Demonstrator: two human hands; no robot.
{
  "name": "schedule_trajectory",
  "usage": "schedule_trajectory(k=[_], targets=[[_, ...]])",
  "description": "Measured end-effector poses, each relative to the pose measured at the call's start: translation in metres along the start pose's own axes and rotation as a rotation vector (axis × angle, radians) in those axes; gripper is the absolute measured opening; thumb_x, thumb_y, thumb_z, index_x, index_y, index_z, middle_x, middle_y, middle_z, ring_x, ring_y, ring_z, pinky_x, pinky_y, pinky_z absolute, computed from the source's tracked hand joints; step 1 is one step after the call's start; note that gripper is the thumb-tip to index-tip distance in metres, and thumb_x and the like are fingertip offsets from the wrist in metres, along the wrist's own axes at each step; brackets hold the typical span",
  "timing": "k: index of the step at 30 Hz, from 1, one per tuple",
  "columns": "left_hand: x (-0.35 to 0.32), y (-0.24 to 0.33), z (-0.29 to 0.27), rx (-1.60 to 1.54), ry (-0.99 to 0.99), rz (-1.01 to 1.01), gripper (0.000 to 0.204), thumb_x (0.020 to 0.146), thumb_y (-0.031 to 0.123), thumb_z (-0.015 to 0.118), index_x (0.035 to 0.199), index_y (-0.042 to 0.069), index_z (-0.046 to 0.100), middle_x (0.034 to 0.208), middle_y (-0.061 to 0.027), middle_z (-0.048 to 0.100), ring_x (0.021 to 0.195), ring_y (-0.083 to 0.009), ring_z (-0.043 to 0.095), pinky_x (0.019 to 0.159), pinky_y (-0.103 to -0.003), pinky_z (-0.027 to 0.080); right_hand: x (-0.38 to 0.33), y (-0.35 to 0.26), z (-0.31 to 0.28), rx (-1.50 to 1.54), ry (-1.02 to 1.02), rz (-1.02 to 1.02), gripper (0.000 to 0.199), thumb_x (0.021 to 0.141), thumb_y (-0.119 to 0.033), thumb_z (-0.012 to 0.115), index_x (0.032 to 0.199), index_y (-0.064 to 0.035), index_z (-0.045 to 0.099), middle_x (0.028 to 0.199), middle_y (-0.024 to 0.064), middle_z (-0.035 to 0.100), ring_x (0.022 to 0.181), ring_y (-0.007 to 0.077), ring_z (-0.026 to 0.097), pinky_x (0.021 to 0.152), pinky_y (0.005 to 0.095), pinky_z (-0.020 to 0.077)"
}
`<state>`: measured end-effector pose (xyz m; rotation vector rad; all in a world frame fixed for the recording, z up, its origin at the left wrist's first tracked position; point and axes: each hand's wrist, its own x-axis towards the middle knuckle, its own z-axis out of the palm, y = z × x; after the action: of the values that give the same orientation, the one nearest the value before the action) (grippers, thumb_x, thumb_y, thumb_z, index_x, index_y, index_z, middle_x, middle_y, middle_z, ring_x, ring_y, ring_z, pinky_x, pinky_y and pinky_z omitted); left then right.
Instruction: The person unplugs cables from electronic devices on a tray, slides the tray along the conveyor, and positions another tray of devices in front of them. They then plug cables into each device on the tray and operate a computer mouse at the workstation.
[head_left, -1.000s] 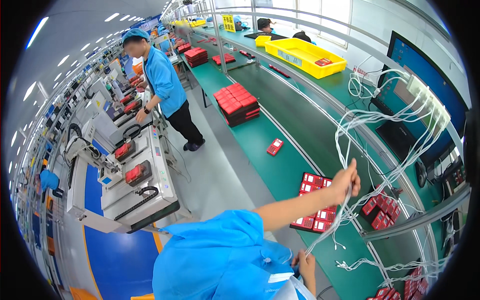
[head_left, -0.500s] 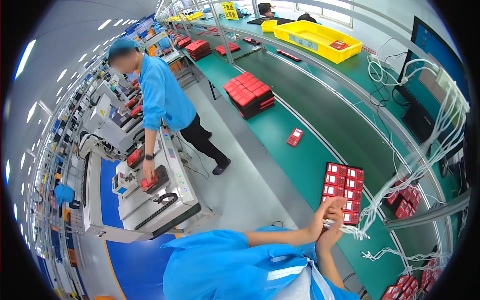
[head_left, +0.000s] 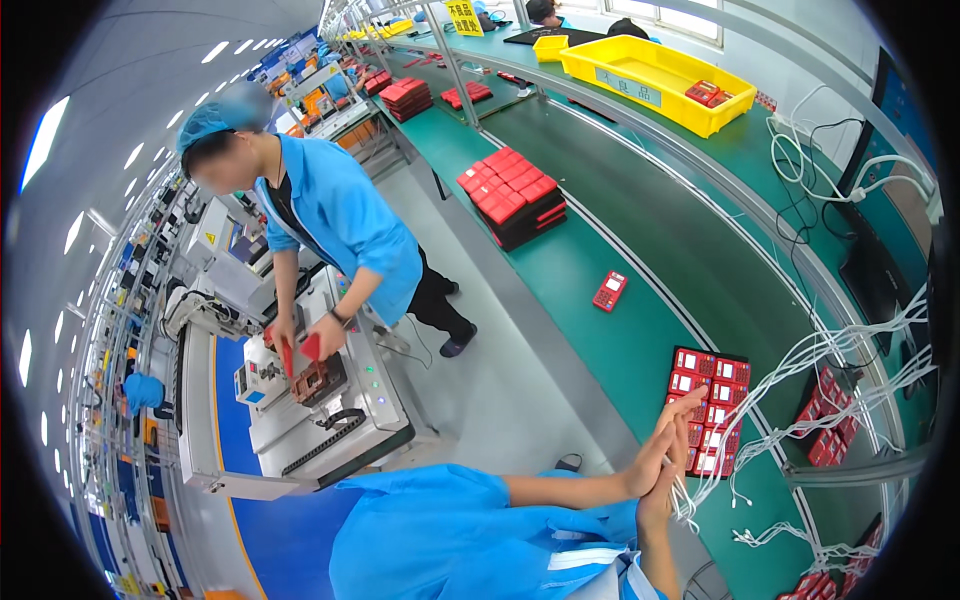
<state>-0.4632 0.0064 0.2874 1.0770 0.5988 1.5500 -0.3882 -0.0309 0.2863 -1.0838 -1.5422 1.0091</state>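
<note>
While the left hand [head_left: 648,468] and right hand [head_left: 663,492] press palm to palm, fingers straight, white cables [head_left: 686,504] are held between them, near the black tray [head_left: 742,357] of red keypad terminals [head_left: 690,384]; beyond that tray, a single red keypad terminal [head_left: 610,291] lies on the green table [head_left: 640,352].

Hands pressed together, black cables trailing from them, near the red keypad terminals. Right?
One fix: the cables are white, not black, as the head view shows. Left hand and right hand are pressed together near the red keypad terminals.
</note>
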Motion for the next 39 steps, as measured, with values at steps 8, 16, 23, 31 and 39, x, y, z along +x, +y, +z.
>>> schedule_trajectory(k=[8, 16, 23, 31, 39], targets=[[-0.049, -0.175, -0.064, -0.204, 0.121, -0.181, 0.064, 0.101, 0.047, 0.027, 0.146, 0.002, 0.026, 0.148, -0.0111, 0.034, 0.133, -0.0231, 0.036, 0.109, -0.036, 0.03, 0.026, 0.055, -0.015, 0.137, -0.048, -0.024, 0.048, 0.098, -0.035, 0.037, 0.131, -0.0022, 0.052, 0.135, 0.0186, 0.043, 0.126, 0.0315, 0.041, 0.106, 0.0399, 0.0335], [0.034, -0.185, -0.165, 0.527, 0.193, -0.504, 0.033, 0.097, 0.032, 0.053, 0.112, 0.003, 0.055, 0.106, -0.0074, 0.061, 0.087, -0.0169, 0.062, 0.069, -0.027, 0.051, 0.042, 0.156, -0.105, 0.34, 0.211, 0.736, 0.026, 0.088, -0.016, 0.068, 0.103, 0.0052, 0.061, 0.086, 0.0122, 0.068, 0.073, 0.0199, 0.069, 0.065, 0.0304, 0.0585], [0.135, -0.26, -0.189, 1.009, -0.135, -0.599, 0.056, 0.086, 0.037, 0.067, 0.133, 0.01, 0.051, 0.072, -0.0102, 0.065, 0.068, -0.0192, 0.062, 0.065, -0.033, 0.049, 0.078, 0.224, -0.122, 0.119, 0.173, 0.946, 0.023, 0.084, -0.018, 0.073, 0.085, 0.0041, 0.067, 0.073, 0.0099, 0.067, 0.061, 0.0158, 0.065, 0.053, 0.0263, 0.0543], [0.146, -0.282, -0.205, 0.56, -0.333, -0.939, 0.051, 0.087, 0.014, 0.067, 0.136, 0.013, 0.05, 0.068, -0.0033, 0.059, 0.053, -0.0086, 0.052, 0.045, -0.024, 0.045, 0.161, 0.314, -0.124, 0.203, 0.295, 0.602, 0.021, 0.091, -0.013, 0.062, 0.1, 0.0065, 0.064, 0.092, 0.0174, 0.069, 0.082, 0.0236, 0.069, 0.077, 0.032, 0.058], [0.146, -0.277, -0.209, 0.607, -0.307, -0.96, 0.053, 0.089, 0.015, 0.065, 0.138, 0.012, 0.048, 0.068, -0.0028, 0.057, 0.054, -0.008, 0.052, 0.046, -0.024, 0.045, 0.187, 0.336, -0.108, 0.256, 0.148, 0.496, 0.023, 0.091, -0.018, 0.063, 0.098, 0.0033, 0.066, 0.097, 0.0126, 0.071, 0.086, 0.0156, 0.069, 0.077, 0.0248, 0.0567]])
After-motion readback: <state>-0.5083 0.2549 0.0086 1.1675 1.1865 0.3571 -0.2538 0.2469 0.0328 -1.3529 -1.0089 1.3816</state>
